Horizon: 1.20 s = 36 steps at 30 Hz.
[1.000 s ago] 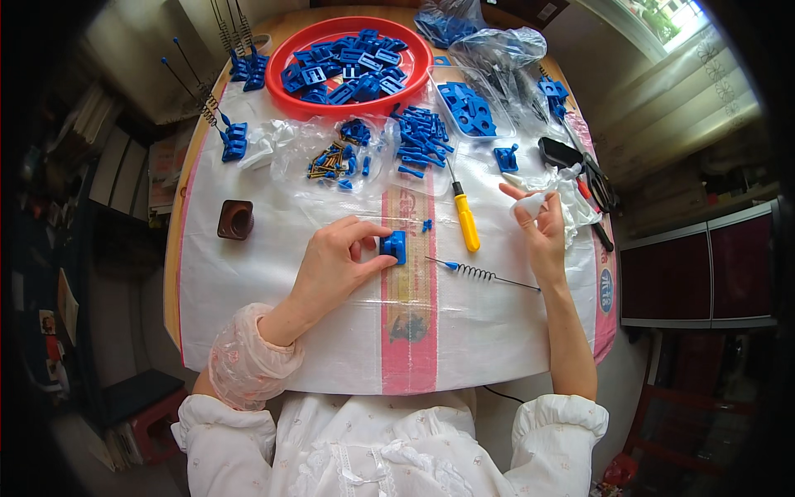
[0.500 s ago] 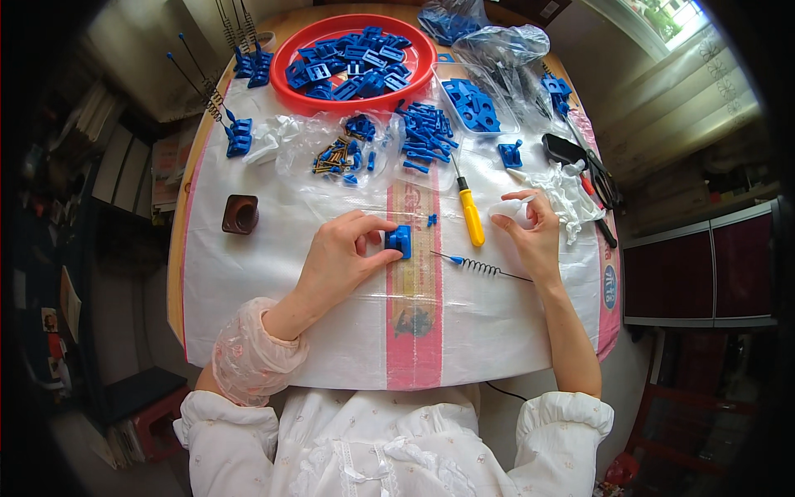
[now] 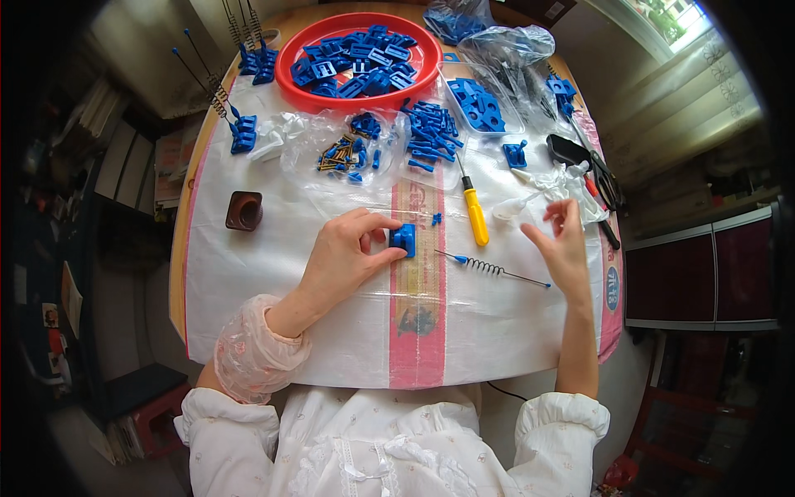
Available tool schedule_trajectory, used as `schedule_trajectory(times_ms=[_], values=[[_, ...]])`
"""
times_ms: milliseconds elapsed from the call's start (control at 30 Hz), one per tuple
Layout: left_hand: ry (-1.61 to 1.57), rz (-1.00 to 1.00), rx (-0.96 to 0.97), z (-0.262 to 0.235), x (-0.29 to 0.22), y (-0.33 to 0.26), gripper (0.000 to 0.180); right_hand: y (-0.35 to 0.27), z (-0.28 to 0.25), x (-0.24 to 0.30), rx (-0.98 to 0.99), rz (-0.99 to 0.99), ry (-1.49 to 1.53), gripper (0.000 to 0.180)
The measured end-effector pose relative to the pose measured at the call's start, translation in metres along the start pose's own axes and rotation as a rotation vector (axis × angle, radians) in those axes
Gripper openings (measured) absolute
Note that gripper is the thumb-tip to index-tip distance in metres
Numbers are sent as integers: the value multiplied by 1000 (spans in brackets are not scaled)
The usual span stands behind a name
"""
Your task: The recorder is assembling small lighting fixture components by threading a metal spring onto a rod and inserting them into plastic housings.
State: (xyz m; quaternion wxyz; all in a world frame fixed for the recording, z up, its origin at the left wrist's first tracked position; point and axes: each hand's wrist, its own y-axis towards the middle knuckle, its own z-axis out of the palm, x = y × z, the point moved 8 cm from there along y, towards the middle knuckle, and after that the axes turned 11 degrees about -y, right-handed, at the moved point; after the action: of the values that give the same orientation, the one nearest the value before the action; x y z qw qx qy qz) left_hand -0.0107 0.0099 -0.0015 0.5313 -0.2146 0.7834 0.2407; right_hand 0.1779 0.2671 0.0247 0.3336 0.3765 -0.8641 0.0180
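My left hand [image 3: 341,255] pinches a small blue plastic block [image 3: 404,240] between thumb and fingers, over the printed stripe of the sheet. To the right, my right hand [image 3: 563,248] is raised with thumb and fingers apart, holding nothing. Just beyond its thumb lies a small white squeeze bottle [image 3: 507,209] with a thin nozzle. Between my hands rests a thin metal rod with a black spring and blue ends [image 3: 487,267]. A yellow-handled screwdriver [image 3: 475,219] lies behind that rod. Tiny blue pieces [image 3: 436,219] sit just beyond the block.
A red tray [image 3: 286,87] full of blue parts stands at the back. Nearer are clear bags with screws [image 3: 338,156] and blue pegs [image 3: 432,137], and a clear box [image 3: 513,124]. A brown cup [image 3: 244,211] stands left; scissors [image 3: 607,184] and crumpled white plastic [image 3: 571,186] lie right.
My right hand has let go of the white squeeze bottle, which now lies on the sheet, and has drawn back to the right. My left hand keeps its hold on the blue block.
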Motion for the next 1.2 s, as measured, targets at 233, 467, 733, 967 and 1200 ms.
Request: schedule_trajectory(times_ms=[233,467,733,967,1200], values=[[22,-13,3,-2,2,-1,37,-58,17,96,399,-407,-114,19],[13,0,-6,-2,-1,-1,37,-65,55,95,216,-559,-255,17],[-70,-35,-43,-9,3,-2,35,-70,49,95,119,-614,-267,17],[92,-201,229,-10,-26,-16,29,-88,15,117,40,-670,-257,20],[-16,180,249,26,-69,-36,17,-116,13,173,-73,-1040,-500,24]])
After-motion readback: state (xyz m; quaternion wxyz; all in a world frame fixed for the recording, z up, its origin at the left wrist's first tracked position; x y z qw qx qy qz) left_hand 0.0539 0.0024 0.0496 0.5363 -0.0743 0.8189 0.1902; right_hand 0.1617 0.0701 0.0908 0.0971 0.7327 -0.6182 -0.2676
